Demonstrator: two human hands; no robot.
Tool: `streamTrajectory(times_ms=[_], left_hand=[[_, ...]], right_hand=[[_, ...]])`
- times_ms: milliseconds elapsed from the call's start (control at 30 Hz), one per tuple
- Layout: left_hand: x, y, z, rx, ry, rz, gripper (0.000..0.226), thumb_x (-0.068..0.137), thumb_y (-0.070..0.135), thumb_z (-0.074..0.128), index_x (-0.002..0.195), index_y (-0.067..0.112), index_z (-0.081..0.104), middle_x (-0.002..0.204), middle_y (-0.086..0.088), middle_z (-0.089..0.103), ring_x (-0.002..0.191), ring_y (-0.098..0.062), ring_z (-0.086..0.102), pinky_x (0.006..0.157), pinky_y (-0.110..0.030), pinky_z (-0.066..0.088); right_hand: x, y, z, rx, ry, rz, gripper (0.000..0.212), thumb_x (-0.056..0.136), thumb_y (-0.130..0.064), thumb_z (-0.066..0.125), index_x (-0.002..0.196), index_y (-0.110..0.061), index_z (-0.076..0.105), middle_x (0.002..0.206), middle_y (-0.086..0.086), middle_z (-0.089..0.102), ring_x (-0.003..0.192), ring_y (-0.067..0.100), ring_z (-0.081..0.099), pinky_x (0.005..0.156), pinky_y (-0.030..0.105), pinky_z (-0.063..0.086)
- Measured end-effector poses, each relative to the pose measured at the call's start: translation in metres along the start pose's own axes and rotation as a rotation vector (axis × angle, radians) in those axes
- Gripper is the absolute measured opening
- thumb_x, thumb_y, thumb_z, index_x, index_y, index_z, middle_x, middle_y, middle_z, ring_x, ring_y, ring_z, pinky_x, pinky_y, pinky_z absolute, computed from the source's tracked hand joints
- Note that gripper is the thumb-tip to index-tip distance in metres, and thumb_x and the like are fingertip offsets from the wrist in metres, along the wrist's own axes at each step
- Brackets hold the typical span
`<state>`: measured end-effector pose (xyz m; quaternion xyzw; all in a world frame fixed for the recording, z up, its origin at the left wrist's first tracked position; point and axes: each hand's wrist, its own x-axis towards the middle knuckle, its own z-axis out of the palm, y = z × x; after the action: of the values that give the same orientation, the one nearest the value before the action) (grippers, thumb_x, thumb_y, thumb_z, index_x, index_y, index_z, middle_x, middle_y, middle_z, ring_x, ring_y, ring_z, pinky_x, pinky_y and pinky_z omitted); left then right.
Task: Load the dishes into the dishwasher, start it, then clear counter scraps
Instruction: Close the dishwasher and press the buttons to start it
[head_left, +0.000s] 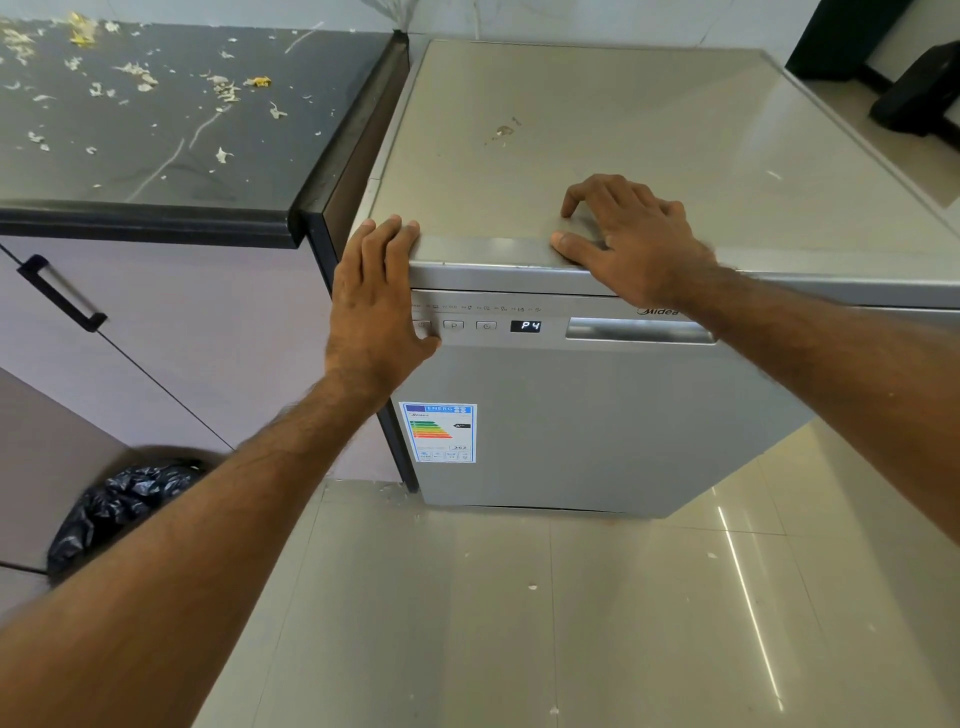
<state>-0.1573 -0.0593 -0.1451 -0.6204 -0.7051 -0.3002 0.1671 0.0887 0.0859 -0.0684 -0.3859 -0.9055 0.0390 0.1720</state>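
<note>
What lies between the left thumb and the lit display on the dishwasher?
In the head view, two buttons: the P button, nearer the left hand, then a round-symbol button beside the display.

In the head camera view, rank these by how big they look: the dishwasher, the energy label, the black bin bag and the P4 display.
Largest to smallest:
1. dishwasher
2. black bin bag, though it is partly hidden
3. energy label
4. P4 display
</note>
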Motion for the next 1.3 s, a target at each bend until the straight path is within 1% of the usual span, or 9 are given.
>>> streamTrajectory(times_ms=[133,467,633,1067,1233,1300], left_hand=[[0.000,0.000,0.000,0.002,-0.005,0.001,0.103,0.067,0.042,0.086,0.147,0.008,0.032,0.151,-0.014,0.036,0.143,-0.035,0.028,0.119,-0.051,0.027],[0.000,0.000,0.000,0.001,-0.003,0.001,0.103,0.067,0.043,0.085,0.148,0.009,0.031,0.151,-0.013,0.035,0.143,-0.034,0.026,0.120,-0.049,0.027],[0.000,0.000,-0.001,-0.009,-0.002,-0.002,0.103,0.068,0.043,0.086,0.148,0.009,0.031,0.151,-0.013,0.036,0.143,-0.034,0.027,0.119,-0.051,0.028],[-0.001,0.004,-0.006,0.011,-0.033,-0.004,0.105,0.065,0.041,0.088,0.148,0.008,0.031,0.151,-0.013,0.036,0.144,-0.034,0.026,0.119,-0.049,0.028],[0.000,0.005,-0.009,0.038,-0.042,-0.008,0.105,0.066,0.040,0.088,0.148,0.009,0.029,0.151,-0.014,0.035,0.143,-0.035,0.026,0.117,-0.056,0.028],[0.000,0.007,-0.010,0.046,-0.052,-0.006,0.105,0.066,0.039,0.088,0.148,0.009,0.029,0.151,-0.014,0.034,0.143,-0.035,0.025,0.116,-0.060,0.025]], right_hand=[[0.000,0.000,0.001,0.004,0.004,0.004,0.034,0.096,-0.057,0.043,0.123,-0.035,0.046,0.140,-0.011,0.042,0.134,0.017,0.037,0.106,0.043,0.024],[0.000,-0.001,0.000,-0.009,0.000,-0.004,0.035,0.097,-0.056,0.043,0.123,-0.033,0.046,0.142,-0.009,0.042,0.133,0.019,0.038,0.106,0.046,0.026],[0.000,0.000,0.001,-0.009,0.002,-0.007,0.035,0.097,-0.056,0.044,0.123,-0.033,0.045,0.141,-0.010,0.043,0.133,0.019,0.038,0.105,0.045,0.026],[-0.002,-0.001,0.000,0.009,0.006,0.009,0.033,0.097,-0.055,0.044,0.122,-0.034,0.046,0.138,-0.011,0.043,0.133,0.017,0.037,0.106,0.042,0.025],[-0.002,-0.003,0.000,0.017,-0.001,0.014,0.034,0.096,-0.056,0.044,0.122,-0.035,0.046,0.138,-0.011,0.043,0.133,0.017,0.037,0.107,0.042,0.025],[-0.002,-0.002,0.001,0.023,0.005,0.020,0.035,0.096,-0.057,0.044,0.122,-0.035,0.046,0.139,-0.012,0.043,0.133,0.016,0.037,0.107,0.042,0.025]])
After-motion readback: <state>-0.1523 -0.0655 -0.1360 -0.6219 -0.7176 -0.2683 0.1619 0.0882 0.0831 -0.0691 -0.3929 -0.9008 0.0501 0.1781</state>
